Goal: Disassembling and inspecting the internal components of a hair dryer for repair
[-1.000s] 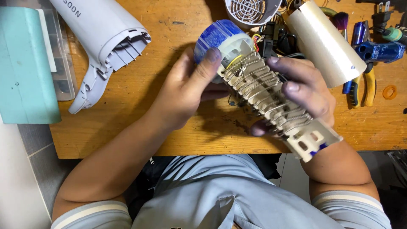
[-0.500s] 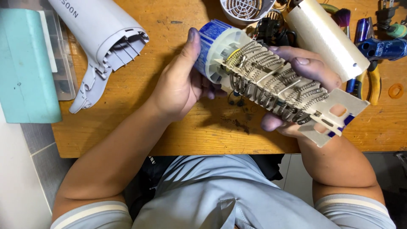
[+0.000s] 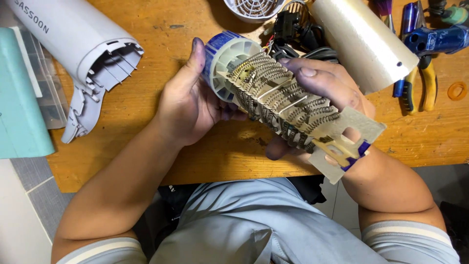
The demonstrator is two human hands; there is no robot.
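At the far left, around nine o'clock, a teal box (image 3: 19, 98) lies on the edge of the wooden workbench (image 3: 146, 146), with a clear plastic case (image 3: 46, 83) tucked just beside it. Next along, at ten to eleven o'clock, rests the white hair-dryer shell (image 3: 73, 44), open end toward the middle, its split handle half trailing down toward eight o'clock.

In the centre the person holds the dryer's heating element (image 3: 288, 107) above the bench, tilted from eleven o'clock down to four. Its fan end, a white wheel in a blue ring, sits at the upper left; the wire coils wind round pale mica boards that end in a flat tab at the lower right. The left hand (image 3: 190, 102) cups the fan end, thumb laid up along the blue ring, fingers curled beneath. The right hand (image 3: 322, 88) wraps over the coils from the far side, fingers resting flat on top, with a thumb tip showing under the boards at six o'clock.

Behind, at twelve o'clock, sits a round white grille (image 3: 254, 7) and a tangle of black cord (image 3: 298, 34). At one o'clock lies a cream tube (image 3: 361, 44). At two to three o'clock lie pliers with yellow-and-blue handles (image 3: 422, 83), a blue tool (image 3: 437, 39), and a small orange ring (image 3: 457, 90).
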